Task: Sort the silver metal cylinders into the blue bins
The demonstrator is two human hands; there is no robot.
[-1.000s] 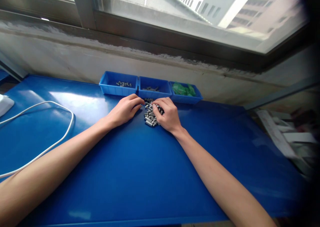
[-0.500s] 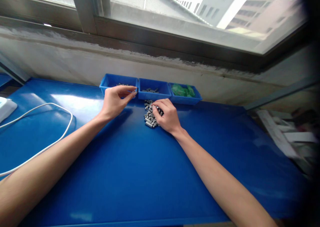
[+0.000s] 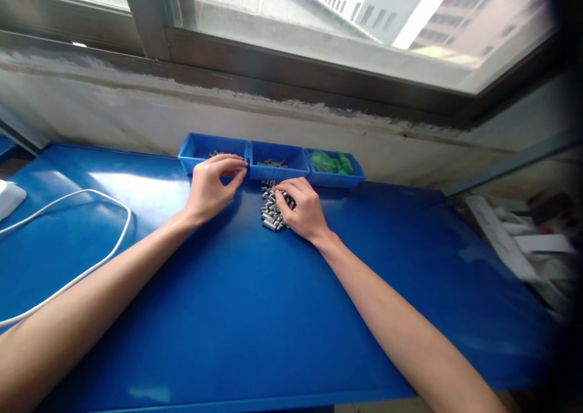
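My left hand (image 3: 214,185) is raised in front of the left blue bin (image 3: 184,155), thumb and fingertips brought close together; anything between them is too small to make out. My right hand (image 3: 303,206) rests at the right side of a pile of small silvery metal pieces (image 3: 270,212), like bolts or short pins, on the blue table. Its fingers curl down onto the pile with the thumb close by, and whatever lies under the fingertips is hidden. Small metal pieces also lie in the left bin and in the middle blue bin (image 3: 277,173).
The right blue bin (image 3: 337,179) contains green plastic film (image 3: 332,163). A white cable (image 3: 121,243) loops across the table (image 3: 255,328) to the left, near a white device (image 3: 10,199). Behind the bins stands a wall below a window. Blurred papers lie off the right edge.
My left hand has dipped slightly and its thumb has shifted a little. The right hand stays at the pile with hardly any movement. The view has shifted slightly.
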